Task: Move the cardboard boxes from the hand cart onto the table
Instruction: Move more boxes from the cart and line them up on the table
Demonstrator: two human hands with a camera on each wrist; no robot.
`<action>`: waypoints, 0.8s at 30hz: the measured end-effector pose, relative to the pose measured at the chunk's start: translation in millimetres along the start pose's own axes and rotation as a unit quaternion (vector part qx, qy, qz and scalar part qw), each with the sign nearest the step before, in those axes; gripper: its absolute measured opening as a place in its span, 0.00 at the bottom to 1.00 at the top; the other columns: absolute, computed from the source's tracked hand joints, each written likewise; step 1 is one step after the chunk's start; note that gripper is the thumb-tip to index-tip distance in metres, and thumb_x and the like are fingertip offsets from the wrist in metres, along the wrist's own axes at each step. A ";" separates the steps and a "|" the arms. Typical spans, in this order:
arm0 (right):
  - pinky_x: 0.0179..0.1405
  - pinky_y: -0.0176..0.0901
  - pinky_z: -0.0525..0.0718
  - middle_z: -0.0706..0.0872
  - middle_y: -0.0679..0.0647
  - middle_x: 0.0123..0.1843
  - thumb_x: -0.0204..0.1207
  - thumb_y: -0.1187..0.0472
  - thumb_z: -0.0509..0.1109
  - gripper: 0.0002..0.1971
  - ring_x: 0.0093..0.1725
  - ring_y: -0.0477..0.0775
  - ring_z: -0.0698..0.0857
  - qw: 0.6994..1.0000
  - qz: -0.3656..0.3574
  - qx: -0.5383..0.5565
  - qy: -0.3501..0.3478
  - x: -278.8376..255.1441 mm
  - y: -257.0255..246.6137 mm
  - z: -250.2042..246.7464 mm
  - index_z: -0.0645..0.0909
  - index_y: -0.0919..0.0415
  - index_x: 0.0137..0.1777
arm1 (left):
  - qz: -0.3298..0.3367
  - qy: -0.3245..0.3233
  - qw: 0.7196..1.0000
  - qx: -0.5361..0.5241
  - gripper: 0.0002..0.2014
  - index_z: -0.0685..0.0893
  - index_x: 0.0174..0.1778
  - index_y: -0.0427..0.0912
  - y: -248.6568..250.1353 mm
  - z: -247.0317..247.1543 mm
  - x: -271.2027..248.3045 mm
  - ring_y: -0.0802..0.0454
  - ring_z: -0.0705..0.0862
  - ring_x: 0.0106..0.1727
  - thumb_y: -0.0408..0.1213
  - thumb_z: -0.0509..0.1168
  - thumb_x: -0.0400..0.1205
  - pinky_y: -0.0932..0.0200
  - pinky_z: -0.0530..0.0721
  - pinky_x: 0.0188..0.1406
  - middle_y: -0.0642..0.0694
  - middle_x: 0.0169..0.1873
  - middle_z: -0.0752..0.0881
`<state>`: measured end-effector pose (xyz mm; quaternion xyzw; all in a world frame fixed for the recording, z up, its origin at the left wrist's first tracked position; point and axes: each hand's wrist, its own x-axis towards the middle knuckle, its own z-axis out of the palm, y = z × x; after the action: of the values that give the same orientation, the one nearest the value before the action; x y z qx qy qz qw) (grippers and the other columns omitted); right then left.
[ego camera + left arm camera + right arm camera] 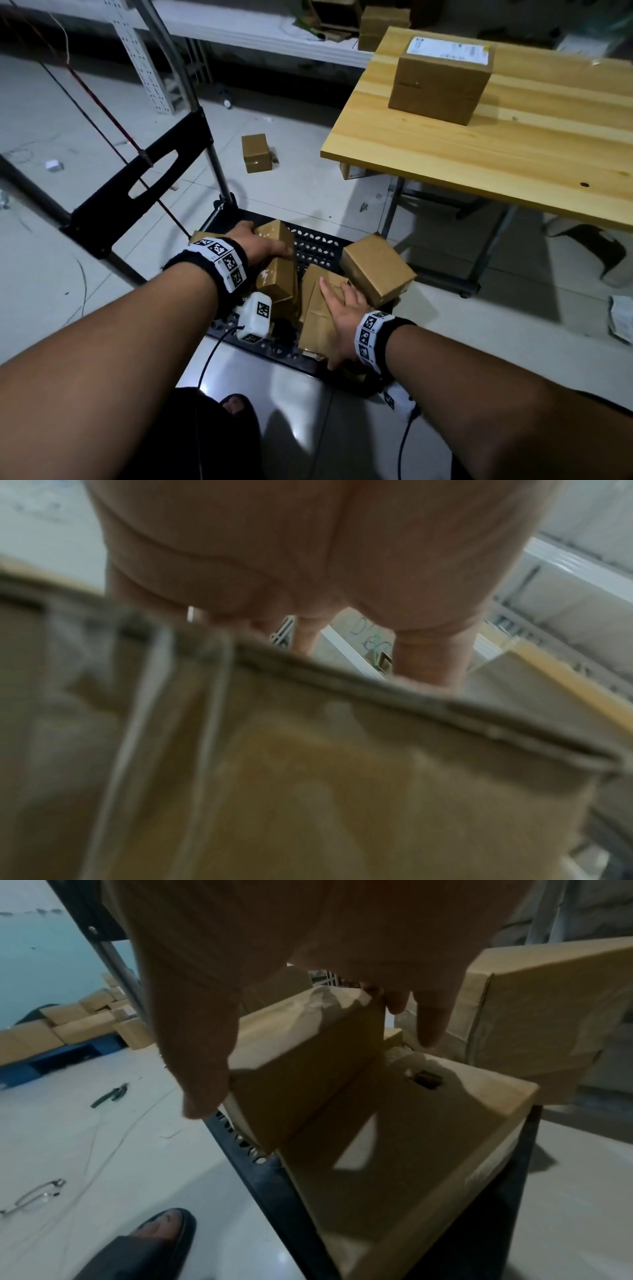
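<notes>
A black hand cart (318,243) stands on the floor in front of me with several cardboard boxes on its perforated deck. My left hand (270,240) grips the top of an upright box (277,281); in the left wrist view the fingers (304,637) reach over that box's (342,777) far edge. My right hand (339,305) lies with straight, spread fingers on a flat leaning box (317,318), also seen in the right wrist view (411,1137). A third box (376,270) tilts at the cart's right edge. One box (442,82) with a white label sits on the wooden table (513,147).
The cart's black handle (150,181) rises at the left. A small box (256,152) lies on the tiled floor between cart and table. A white shelf rack (239,20) runs along the back. My foot (233,404) is near the cart's front edge.
</notes>
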<state>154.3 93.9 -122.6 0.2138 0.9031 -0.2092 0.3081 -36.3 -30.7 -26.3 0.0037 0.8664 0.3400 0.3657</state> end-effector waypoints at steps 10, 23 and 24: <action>0.88 0.68 0.60 0.46 0.53 0.93 0.47 0.37 0.92 0.79 0.90 0.65 0.53 0.985 -0.081 0.094 0.118 -29.4 8.9 -41.4 0.35 0.33 0.88 | -0.002 0.018 0.986 -0.165 0.38 0.78 0.72 0.39 11.6 -24.5 -14.6 0.30 0.93 0.45 0.50 0.83 0.69 0.35 0.93 0.36 0.31 0.52 0.91; 0.84 0.64 0.71 0.55 0.37 0.85 0.49 0.28 0.84 0.65 0.85 0.52 0.62 0.916 -0.183 0.235 0.268 -143.6 45.4 -136.5 0.52 0.28 0.87 | 0.101 -0.066 0.888 -0.444 0.31 0.87 0.67 0.35 36.9 -33.6 -62.1 0.34 0.90 0.46 0.51 0.78 0.72 0.35 0.92 0.53 0.31 0.54 0.91; 0.83 0.63 0.73 0.57 0.36 0.85 0.49 0.28 0.85 0.65 0.85 0.51 0.63 0.909 -0.182 0.251 0.277 -151.2 49.2 -141.9 0.53 0.28 0.87 | 0.111 -0.066 0.882 -0.452 0.37 0.87 0.69 0.35 40.4 -29.3 -67.1 0.32 0.90 0.50 0.52 0.81 0.65 0.27 0.89 0.60 0.28 0.59 0.91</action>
<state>222.1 167.8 65.5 0.1652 0.8930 -0.4139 -0.0622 -15.6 -33.9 54.7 -0.0439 0.5863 0.7322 0.3438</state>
